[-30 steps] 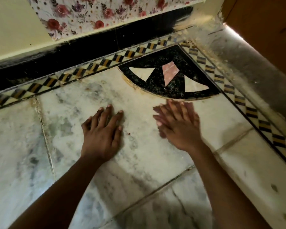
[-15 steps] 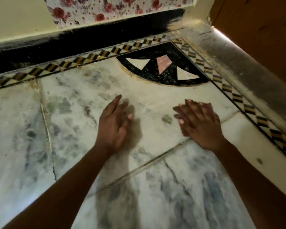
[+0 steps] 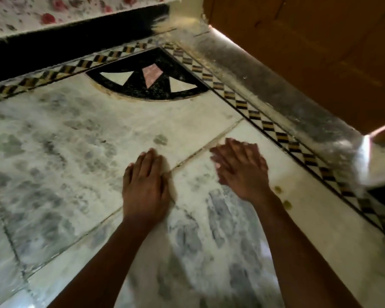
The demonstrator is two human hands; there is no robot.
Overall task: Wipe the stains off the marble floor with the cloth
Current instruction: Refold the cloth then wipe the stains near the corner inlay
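Left hand (image 3: 145, 185) flat on the marble floor (image 3: 53, 152), fingers together, holding nothing. Right hand (image 3: 242, 170) blurry just beside it, fingers stretched out loosely. Yellowish stains (image 3: 282, 196) near right wrist. Can't spot any cloth

Open floor: the marble floor (image 3: 53, 152) lies bare to the left of both hands and ahead of them, up to the black fan inlay (image 3: 147, 90).
Between the hands: a strip of bare marble crossed by 1 grout joint (image 3: 193, 157); the left hand (image 3: 145, 187) and right hand (image 3: 242, 170) are apart, both palm-down and spread.
Right side: a raised grey threshold (image 3: 276, 94) runs beyond the checkered border (image 3: 265, 125), with the wooden door (image 3: 309, 41) above it.
Far side: a black skirting (image 3: 65, 45) closes the way.
Flat marks: 2 yellowish stains (image 3: 282, 196) just right of the right wrist.
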